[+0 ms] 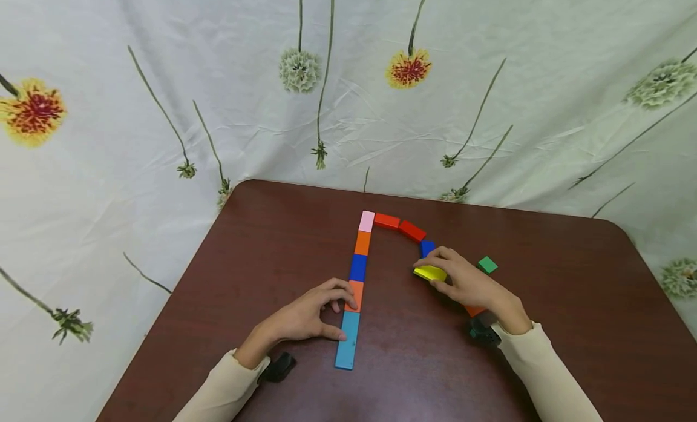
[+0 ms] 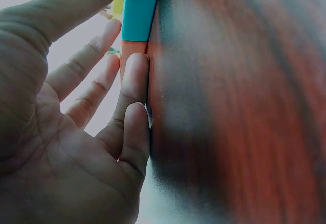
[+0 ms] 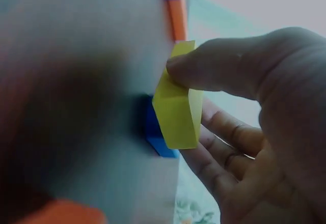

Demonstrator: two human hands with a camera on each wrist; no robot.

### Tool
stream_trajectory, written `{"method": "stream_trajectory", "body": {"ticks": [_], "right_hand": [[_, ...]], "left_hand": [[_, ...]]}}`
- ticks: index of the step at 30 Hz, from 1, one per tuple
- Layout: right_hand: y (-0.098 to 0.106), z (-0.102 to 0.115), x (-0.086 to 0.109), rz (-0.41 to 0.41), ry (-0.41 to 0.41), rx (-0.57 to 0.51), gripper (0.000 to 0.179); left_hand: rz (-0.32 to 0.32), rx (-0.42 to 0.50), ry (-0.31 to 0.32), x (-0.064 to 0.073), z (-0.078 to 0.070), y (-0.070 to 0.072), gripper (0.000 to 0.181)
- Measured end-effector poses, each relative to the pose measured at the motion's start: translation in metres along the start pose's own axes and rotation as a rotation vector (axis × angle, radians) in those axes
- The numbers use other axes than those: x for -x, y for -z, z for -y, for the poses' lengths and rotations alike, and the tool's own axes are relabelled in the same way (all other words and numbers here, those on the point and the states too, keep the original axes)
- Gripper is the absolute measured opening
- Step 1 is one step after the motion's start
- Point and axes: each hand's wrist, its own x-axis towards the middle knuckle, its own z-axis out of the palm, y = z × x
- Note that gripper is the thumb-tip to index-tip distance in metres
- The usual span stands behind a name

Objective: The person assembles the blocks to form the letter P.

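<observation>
My right hand pinches a yellow block between thumb and fingers, close by a blue block. In the right wrist view the yellow block looks many-sided, with the thumb across one face. My left hand lies along a straight row of flat blocks, its fingers loosely bent. Its thumb is at the light-blue block and its fingertips are at the orange-pink block. Farther up the row come a dark-blue block, an orange block and a pink block.
From the row's far end, two red blocks curve rightward toward the blue one. A green block stands beyond my right wrist, and an orange block is partly hidden under it. The brown table meets a flowered curtain.
</observation>
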Motion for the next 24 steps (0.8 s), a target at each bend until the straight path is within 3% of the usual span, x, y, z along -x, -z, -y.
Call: {"method": "stream_trajectory", "body": {"ticks": [9,15,24], "right_hand": [[-0.015,0.007,-0.005,0.027,0.046,0.032,0.038],[-0.011,0.006,-0.004,0.011,-0.001,0.06,0.041],[0.009,-0.005,0.007,-0.051,-0.098,-0.061,0.021]], "left_hand": [[0.002,0.005,0.004,0.0,-0.002,0.0,0.043],[0.001,0.003,0.002,-0.001,-0.001,0.0,0.043],[-0.003,0.002,-0.004,-0.001,0.0,0.0,0.043]]}}
